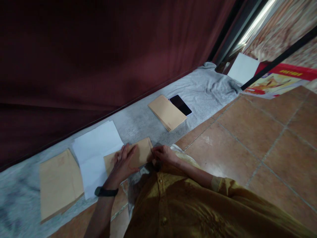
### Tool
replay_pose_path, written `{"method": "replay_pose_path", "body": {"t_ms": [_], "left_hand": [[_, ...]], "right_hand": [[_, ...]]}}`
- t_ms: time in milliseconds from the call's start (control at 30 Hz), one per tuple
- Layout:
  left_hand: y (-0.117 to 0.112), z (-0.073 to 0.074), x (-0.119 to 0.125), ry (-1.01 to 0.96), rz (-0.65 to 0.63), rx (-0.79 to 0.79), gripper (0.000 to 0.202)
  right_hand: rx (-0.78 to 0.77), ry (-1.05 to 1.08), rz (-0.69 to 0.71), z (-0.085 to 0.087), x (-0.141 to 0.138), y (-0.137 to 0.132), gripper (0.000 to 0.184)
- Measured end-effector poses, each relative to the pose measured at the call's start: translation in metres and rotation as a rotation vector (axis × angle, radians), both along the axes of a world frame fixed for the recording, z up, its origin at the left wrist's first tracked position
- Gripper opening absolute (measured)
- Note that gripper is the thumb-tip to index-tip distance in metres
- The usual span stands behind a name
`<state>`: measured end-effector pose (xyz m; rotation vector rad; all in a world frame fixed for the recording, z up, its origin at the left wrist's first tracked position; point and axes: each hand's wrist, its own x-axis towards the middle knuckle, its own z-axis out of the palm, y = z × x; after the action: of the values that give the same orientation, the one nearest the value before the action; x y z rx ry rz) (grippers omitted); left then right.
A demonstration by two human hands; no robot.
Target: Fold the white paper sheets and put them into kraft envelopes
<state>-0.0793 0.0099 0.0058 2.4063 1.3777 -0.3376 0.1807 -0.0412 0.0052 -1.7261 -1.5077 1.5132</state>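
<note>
A brown paper envelope (pixel 141 153) lies in front of me, its left part over some white paper sheets (pixel 96 148). My left hand (pixel 125 162) rests flat on the envelope with its fingers spread. At the envelope's right end, my right hand (pixel 163 154) has its fingers pinched together on the edge, where a narrow flap or fold shows. A stack of brown envelopes (pixel 60 185) lies left of the sheets. Farther off to the right is a smaller stack of envelopes (pixel 167 112), touching a dark-screened phone (pixel 181 105).
A grey cloth (pixel 133 119) runs along the foot of a dark red curtain (pixel 111 49). Brown floor tiles (pixel 237 138) spread to the right. At the far right stand a thin black pole (pixel 279 59), a red and yellow printed box (pixel 277 81) and a white sheet (pixel 243 68).
</note>
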Motion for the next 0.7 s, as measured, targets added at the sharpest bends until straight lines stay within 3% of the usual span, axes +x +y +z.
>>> {"method": "replay_pose_path", "body": {"t_ms": [167, 400, 700], "left_hand": [[-0.007, 0.002, 0.003, -0.016, -0.032, 0.038, 0.099], [-0.023, 0.014, 0.025, -0.011, -0.026, 0.109, 0.089], [-0.008, 0.025, 0.049, 0.149, 0.071, -0.005, 0.112]], "right_hand": [[-0.082, -0.007, -0.015, 0.004, -0.002, -0.012, 0.032], [-0.132, 0.174, -0.055, 0.000, -0.005, -0.021, 0.035], [-0.368, 0.460, -0.267, 0.001, -0.008, -0.019, 0.034]]}}
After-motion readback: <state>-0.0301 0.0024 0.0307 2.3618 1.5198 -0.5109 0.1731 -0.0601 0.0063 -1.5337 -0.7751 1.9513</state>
